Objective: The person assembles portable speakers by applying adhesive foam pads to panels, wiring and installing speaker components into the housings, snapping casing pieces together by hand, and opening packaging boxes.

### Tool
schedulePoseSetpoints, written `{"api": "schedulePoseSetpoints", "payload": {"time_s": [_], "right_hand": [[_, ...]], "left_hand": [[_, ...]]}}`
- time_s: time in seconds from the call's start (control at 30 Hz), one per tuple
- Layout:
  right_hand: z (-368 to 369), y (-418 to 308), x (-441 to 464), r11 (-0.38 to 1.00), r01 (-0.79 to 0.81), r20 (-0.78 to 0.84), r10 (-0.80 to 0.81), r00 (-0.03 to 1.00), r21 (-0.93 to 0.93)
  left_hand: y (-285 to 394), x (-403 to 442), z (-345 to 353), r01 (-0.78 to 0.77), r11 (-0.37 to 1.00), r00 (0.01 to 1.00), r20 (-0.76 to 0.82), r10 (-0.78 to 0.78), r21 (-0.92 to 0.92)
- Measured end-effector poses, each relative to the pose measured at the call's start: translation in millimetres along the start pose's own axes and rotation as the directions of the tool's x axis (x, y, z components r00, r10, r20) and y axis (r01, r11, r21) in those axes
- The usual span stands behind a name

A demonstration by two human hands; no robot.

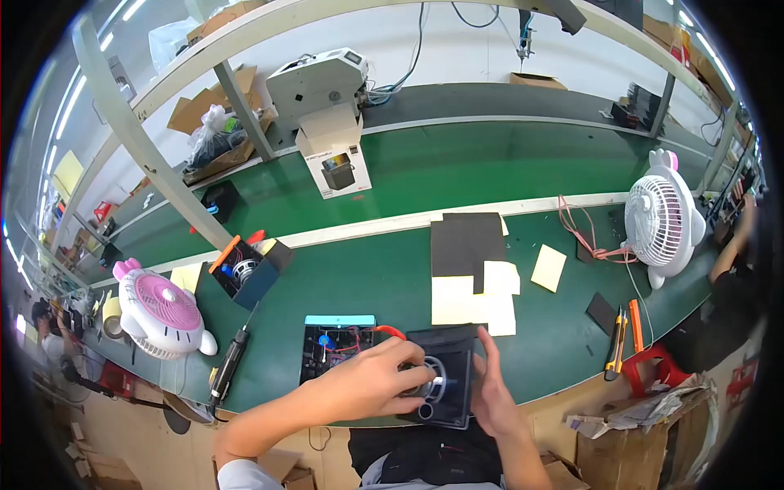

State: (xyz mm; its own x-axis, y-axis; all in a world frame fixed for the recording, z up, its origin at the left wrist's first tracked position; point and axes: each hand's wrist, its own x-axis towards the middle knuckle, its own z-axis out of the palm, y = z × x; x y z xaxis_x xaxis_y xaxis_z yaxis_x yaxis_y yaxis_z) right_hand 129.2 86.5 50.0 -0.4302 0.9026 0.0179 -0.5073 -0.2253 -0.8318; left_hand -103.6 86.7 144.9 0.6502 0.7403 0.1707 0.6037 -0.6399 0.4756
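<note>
A black speaker housing (459, 388) is tilted at the front edge of the bench, its open side towards me. A round speaker driver (438, 381) with a pale centre sits in it. My left hand (371, 377) reaches over from the left, its fingers closed in a pinch on the driver's rim; the fingertips are partly hidden. My right hand (496, 400) holds the housing's right side, fingers stretched along it. Left of the housing lies an opened black case (339, 321) with a light-blue edge, red wires and a blue part inside.
An electric screwdriver (231, 363), an orange-edged speaker box (260, 282) and a pink-and-white fan (163, 310) stand left. Foam sheets (465, 245), a utility knife (616, 347) and a white fan (661, 220) lie right. A product carton (336, 163) stands behind; a person's arm (735, 237) shows far right.
</note>
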Motion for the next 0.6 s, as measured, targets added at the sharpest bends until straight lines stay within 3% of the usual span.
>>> {"api": "schedulePoseSetpoints", "payload": {"time_s": [0.03, 0.13, 0.23, 0.27, 0.3, 0.37, 0.47, 0.57, 0.6], "right_hand": [[10.5, 2.1, 3.1, 0.984, 0.024, 0.016, -0.027, 0.999, 0.177], [17.1, 13.5, 10.9, 0.936, -0.142, 0.06, 0.129, 0.99, 0.321], [20.6, 22.9, 24.4, 0.904, -0.175, 0.09, 0.152, 0.984, 0.39], [23.7, 20.9, 33.2, 0.886, -0.194, 0.144, 0.146, 0.979, 0.421], [24.6, 18.6, 38.6, 0.864, -0.205, 0.191, 0.13, 0.973, 0.46], [24.1, 17.5, 42.0, 0.853, -0.238, 0.1, 0.217, 0.971, 0.463], [14.8, 9.8, 53.9, 0.856, -0.328, 0.029, 0.346, 0.938, 0.398], [0.4, 1.7, 70.2, 0.853, -0.453, -0.006, 0.471, 0.882, 0.26], [-7.5, 0.4, 76.0, 0.858, -0.463, -0.037, 0.482, 0.875, 0.221]], "left_hand": [[2.4, -0.1, -0.9, -0.011, 0.999, 0.999, -0.052, 0.009, -0.035], [1.1, 1.1, 8.3, -0.062, 0.991, 0.97, -0.24, 0.033, -0.116], [-15.8, -5.1, -7.0, -0.029, 0.97, 0.984, -0.18, -0.015, -0.241], [-36.9, -11.7, -25.5, 0.153, 0.874, 0.953, -0.166, -0.254, -0.461], [-52.4, -13.9, -39.6, 0.153, 0.955, 0.944, -0.249, -0.218, -0.254], [-95.2, -26.3, -41.9, 0.108, 0.987, 0.963, -0.258, -0.073, 0.121], [-121.9, -42.2, -25.2, 0.393, 0.916, 0.92, 0.025, -0.392, -0.079], [-103.0, -53.6, -22.4, 0.51, 0.86, 0.86, 0.019, -0.509, -0.02], [-92.3, -57.1, -20.9, 0.486, 0.874, 0.873, -0.035, -0.486, -0.012]]}}
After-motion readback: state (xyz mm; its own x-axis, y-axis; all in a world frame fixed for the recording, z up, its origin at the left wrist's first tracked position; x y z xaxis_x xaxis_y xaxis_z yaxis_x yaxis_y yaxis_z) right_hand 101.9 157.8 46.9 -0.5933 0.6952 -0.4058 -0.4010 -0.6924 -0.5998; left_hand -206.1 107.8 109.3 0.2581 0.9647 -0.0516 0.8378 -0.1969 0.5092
